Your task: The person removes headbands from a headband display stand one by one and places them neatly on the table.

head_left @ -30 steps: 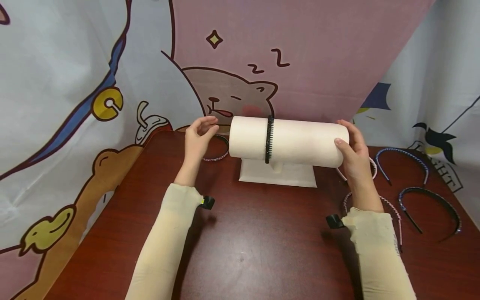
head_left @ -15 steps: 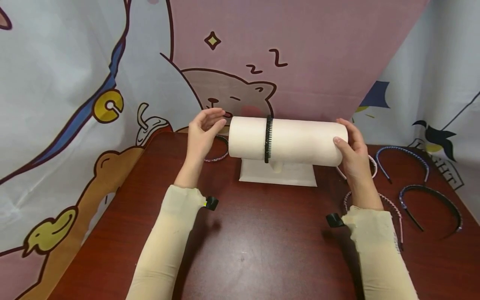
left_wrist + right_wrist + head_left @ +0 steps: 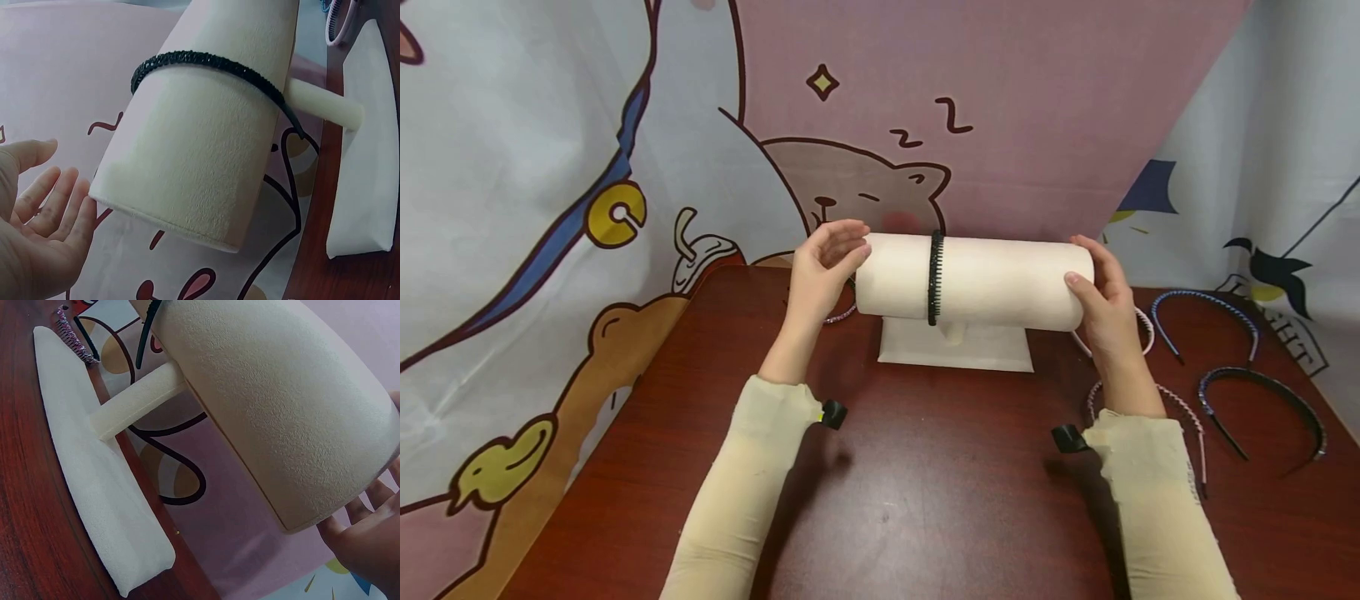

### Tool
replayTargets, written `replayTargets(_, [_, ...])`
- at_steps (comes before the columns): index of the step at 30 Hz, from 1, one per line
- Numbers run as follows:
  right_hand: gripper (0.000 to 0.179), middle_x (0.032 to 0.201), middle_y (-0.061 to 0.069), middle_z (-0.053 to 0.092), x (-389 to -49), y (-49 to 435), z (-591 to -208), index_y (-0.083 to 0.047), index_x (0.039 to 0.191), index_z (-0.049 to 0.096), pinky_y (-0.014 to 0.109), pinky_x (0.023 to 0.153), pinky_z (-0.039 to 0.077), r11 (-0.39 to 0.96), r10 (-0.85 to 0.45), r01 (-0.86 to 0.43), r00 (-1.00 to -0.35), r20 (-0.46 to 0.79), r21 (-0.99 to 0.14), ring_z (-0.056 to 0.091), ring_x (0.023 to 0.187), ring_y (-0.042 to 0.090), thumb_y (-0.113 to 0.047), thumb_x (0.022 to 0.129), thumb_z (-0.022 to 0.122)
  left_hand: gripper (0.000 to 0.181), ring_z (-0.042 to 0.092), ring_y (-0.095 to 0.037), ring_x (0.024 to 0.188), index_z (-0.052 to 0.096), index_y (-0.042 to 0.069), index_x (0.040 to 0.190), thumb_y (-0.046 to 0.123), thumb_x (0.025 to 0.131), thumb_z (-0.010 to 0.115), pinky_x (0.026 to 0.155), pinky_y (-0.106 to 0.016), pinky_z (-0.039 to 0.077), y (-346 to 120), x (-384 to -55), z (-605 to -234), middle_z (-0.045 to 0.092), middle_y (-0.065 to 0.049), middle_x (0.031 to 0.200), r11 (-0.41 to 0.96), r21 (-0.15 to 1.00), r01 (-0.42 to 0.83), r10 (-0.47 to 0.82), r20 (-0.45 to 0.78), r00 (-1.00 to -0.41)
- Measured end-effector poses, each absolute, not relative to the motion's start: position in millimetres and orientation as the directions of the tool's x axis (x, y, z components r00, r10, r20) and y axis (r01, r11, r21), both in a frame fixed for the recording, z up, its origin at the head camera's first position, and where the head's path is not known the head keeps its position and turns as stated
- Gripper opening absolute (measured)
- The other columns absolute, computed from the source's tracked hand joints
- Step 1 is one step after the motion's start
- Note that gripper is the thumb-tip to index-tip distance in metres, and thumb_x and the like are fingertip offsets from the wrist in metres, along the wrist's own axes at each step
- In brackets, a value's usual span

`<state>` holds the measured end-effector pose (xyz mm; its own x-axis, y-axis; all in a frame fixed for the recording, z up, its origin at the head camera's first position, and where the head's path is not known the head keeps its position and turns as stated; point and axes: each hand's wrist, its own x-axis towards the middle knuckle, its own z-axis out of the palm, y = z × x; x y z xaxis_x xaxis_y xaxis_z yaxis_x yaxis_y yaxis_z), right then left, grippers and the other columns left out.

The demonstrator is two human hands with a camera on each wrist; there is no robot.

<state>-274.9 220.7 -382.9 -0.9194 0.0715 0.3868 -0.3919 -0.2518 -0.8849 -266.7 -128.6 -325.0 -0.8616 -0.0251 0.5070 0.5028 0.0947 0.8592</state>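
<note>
A cream, cylindrical headband stand [image 3: 1015, 283] stands at the back of the table, its roll held on a short post above a flat rectangular base [image 3: 917, 346]. A black toothed headband [image 3: 935, 283] is fitted over the roll, left of its middle. My right hand [image 3: 1108, 312] grips the roll's right end, thumb in front and fingers behind. My left hand [image 3: 826, 271] is at the left end, fingers lightly bent and thumb raised. In the left wrist view, its fingertips [image 3: 87, 194] are right at the roll's end rim.
Right of the stand on the table [image 3: 895, 500] lie a blue headband [image 3: 1206, 300], a dark glittery one [image 3: 1262, 382], a pink braided one [image 3: 1187, 417] and a white one [image 3: 1146, 329]. A glittery purple headband [image 3: 842, 317] lies behind my left hand. A printed cloth [image 3: 1037, 100] hangs behind the table.
My left hand has moved right, from beside the stand to the left end of its roll. The right hand keeps its grip on the right end.
</note>
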Motion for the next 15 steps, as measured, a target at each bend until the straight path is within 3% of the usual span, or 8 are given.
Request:
replayTargets(5, [0.047,0.144,-0.001,0.049,-275,220,-383,-0.011,0.144,0.051,0.019,0.086,0.050,-0.247,0.074,-0.399,-0.916,0.393,-0.883,0.047,0.122,0.012,-0.004,0.097,0.058,0.030,0.067,-0.024,0.110,0.066,0.000,0.121,0.009,0.093,0.069,0.095,-0.028,0.054,-126,-263,-327,0.069,-0.018,0.121,0.127,0.855,0.502,-0.026,0.509,-0.860])
replayTargets(15, [0.047,0.146,0.003,0.047,-275,220,-383,-0.010,0.143,0.051,0.018,0.085,0.051,-0.265,0.077,-0.400,-0.916,0.395,-0.877,0.048,0.121,0.012,-0.003,0.097,0.058,0.031,0.067,-0.027,0.112,0.066,0.000,0.120,0.006,0.091,0.071,0.095,-0.029,0.054,-118,-254,-323,0.069,-0.018,0.121,0.149,0.844,0.515,-0.024,0.524,-0.851])
